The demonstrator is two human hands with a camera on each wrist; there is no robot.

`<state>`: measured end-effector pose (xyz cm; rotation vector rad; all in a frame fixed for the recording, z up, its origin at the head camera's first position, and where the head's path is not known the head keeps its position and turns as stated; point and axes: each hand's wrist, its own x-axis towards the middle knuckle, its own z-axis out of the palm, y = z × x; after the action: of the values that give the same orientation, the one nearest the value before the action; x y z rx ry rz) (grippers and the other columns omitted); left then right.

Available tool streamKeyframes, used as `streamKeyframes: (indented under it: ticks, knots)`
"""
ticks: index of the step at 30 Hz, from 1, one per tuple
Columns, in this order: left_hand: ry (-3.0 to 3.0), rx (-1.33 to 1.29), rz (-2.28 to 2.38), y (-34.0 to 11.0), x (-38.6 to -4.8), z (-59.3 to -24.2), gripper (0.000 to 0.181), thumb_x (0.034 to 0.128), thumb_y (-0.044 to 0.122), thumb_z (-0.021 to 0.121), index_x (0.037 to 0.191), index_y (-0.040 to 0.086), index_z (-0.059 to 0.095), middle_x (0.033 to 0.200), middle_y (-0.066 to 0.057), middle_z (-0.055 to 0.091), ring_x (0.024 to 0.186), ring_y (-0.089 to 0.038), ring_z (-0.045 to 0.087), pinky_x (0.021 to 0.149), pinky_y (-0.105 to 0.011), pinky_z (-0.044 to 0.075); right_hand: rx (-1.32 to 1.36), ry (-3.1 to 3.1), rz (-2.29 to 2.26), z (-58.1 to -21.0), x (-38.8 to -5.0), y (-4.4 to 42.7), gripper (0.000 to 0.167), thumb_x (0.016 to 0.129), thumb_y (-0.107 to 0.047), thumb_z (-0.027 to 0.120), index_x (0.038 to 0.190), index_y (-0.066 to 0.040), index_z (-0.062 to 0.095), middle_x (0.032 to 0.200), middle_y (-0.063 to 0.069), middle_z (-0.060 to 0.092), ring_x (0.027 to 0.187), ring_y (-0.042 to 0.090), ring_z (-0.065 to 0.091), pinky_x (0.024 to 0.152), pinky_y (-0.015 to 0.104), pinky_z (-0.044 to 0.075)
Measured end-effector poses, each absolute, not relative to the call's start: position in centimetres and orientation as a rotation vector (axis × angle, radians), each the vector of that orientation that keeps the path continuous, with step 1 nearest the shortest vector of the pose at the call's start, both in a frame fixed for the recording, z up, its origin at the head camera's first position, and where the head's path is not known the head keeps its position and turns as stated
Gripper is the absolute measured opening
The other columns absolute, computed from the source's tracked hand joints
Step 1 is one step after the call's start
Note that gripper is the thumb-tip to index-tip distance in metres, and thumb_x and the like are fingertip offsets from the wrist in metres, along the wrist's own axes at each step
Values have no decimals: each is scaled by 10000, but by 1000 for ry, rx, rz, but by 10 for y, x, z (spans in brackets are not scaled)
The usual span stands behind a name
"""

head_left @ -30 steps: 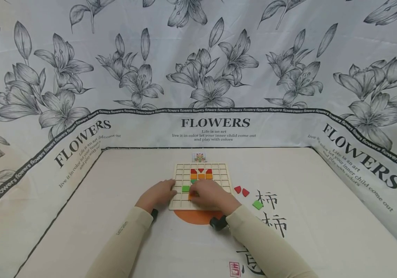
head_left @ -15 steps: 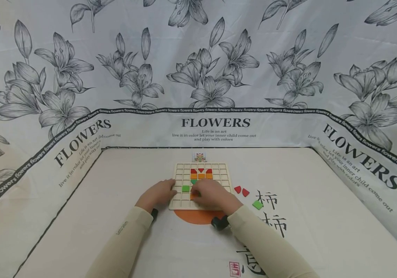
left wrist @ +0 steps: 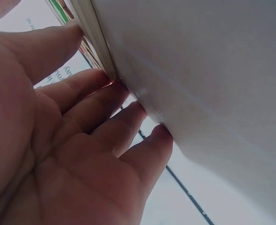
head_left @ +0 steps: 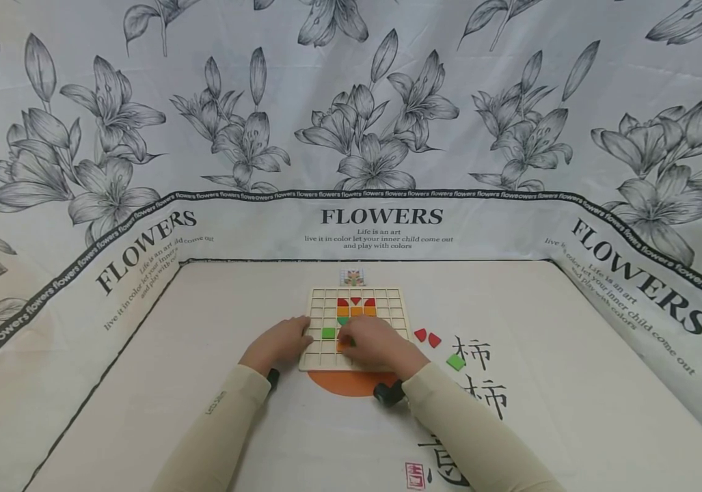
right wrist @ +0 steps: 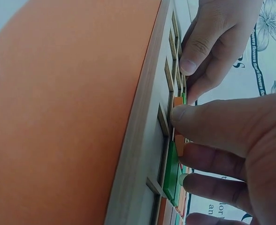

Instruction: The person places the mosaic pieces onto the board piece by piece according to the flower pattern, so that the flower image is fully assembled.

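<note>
In the head view my right hand (head_left: 374, 342) bends over a light wooden grid board (head_left: 392, 301). Its thumb and index finger pinch an orange tile (right wrist: 177, 102) low in the grid; the fingers partly cover it. A green tile (right wrist: 171, 176) sits in the board beside those fingers. My left hand (head_left: 283, 342) rests at the board's left edge, thumb against the rim and fingertips on the cloth, as the left wrist view shows. Red pieces (head_left: 370, 303), an orange row (head_left: 357, 311) and a light green square (head_left: 329, 333) lie in the grid.
Two red pieces (head_left: 427, 337) and a green square (head_left: 456, 363) lie loose right of the board. A small pattern card (head_left: 352, 278) lies beyond its far edge. The cloth (head_left: 215, 301) has an orange circle and black characters printed on it; a flowered curtain stands behind.
My right hand has shifted very slightly to the right over the board, with the orange tile at its fingertips. The left hand stays at the board's edge.
</note>
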<state>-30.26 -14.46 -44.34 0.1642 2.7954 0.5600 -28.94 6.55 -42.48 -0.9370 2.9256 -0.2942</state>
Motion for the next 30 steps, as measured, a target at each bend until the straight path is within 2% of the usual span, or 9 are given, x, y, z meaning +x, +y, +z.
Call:
streamKeyframes:
  ticks: [21,30]
  knots:
    - [2794,177,563,-145,-302,-442,583,1001,345,508,1508,105,347,1553,-88,372,1460,-285,305,1207,-469,274,-958,2921,-300,-425,-293,65,214,888,-304,705,1078,-216,747,1002,-75,642,885,105,547,870,289,538]
    - [2799,178,568,-146,-300,-440,585,1000,342,512,1510,111,343,1550,-90,376,1457,-291,309,1202,-479,281,-911,2913,-337,-422,-291,76,188,895,-250,691,1074,-234,747,1009,-82,650,908,120,558,881,312,533]
